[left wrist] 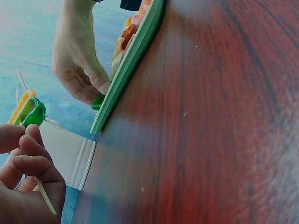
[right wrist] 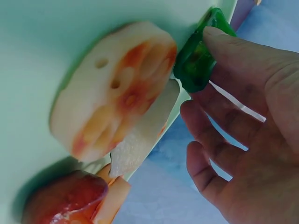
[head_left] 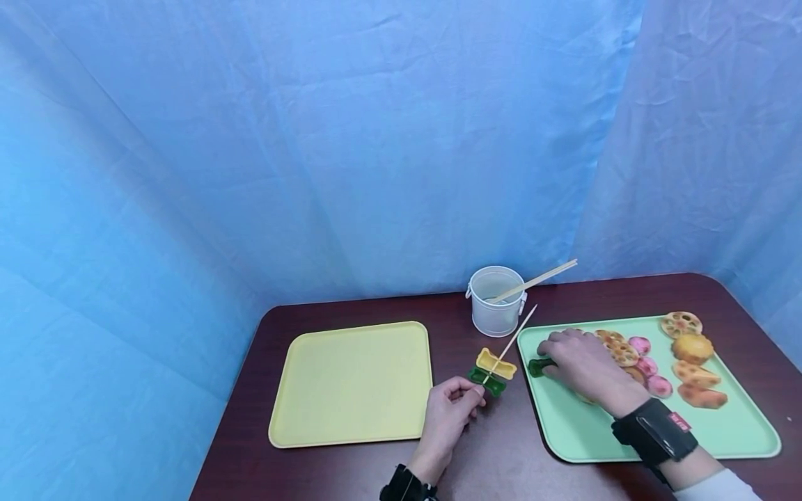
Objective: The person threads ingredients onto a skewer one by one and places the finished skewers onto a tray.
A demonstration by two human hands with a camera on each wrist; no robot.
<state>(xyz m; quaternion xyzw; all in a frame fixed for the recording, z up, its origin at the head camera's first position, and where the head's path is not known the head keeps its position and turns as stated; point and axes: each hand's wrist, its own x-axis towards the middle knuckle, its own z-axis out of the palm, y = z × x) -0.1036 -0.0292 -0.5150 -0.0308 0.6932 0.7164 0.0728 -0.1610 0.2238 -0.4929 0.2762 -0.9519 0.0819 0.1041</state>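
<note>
Right hand [head_left: 583, 367] pinches the green piece [right wrist: 196, 61] at the green tray's [head_left: 585, 435] left side: likely light, slick, best held by its edges; left hand [head_left: 450, 412] pinches the thin, probably snappable skewer [head_left: 516, 335].

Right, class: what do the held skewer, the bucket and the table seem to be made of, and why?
Held skewer: probably unvarnished bamboo or wood; thin, pale and straw-coloured.
Bucket: perhaps white-painted metal, though plastic is possible; smooth wall, lugs at the sides.
Table: glossy wood or wood-look laminate; dark streaky grain, light reflecting off it.
</note>
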